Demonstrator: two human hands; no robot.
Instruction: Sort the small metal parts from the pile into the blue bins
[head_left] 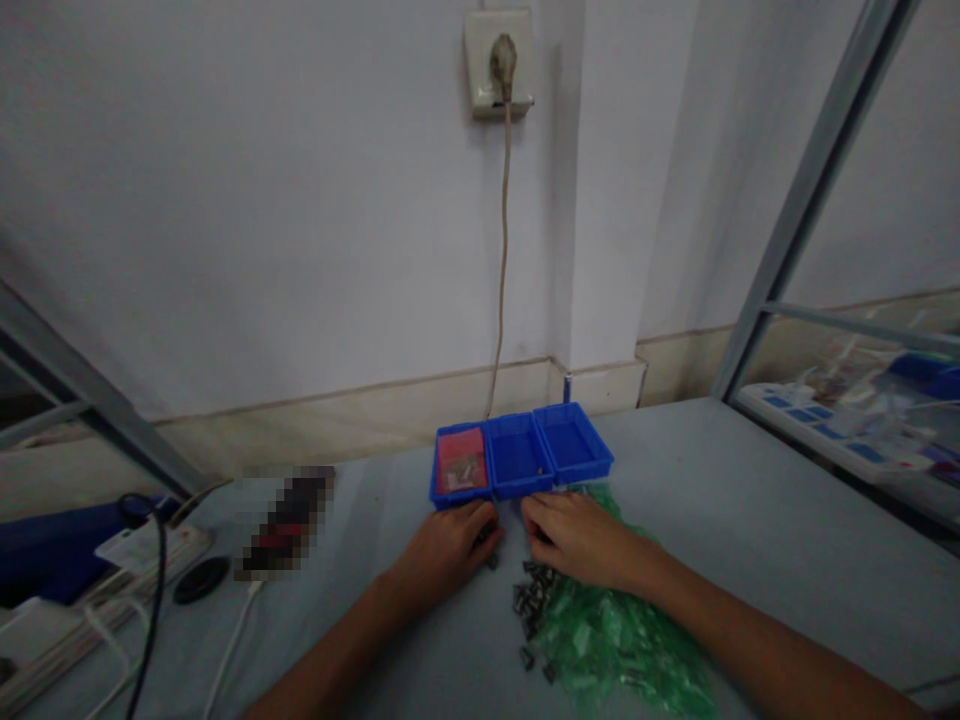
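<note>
While hands (454, 547) (576, 535) curl, crinkly green plastic (619, 645) borders metallic pieces (532, 596).

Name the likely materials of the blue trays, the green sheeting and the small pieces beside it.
Blue trays: probably molded plastic, smooth; thin, evenly colored walls suggest it.
Green sheeting: likely glossy plastic film; it is translucent and crumpled, with glints.
Small pieces: perhaps dark gray metal, from pale highlights; too blurred for certainty.

Dim, flat light, soft shadows, slight blur
</note>
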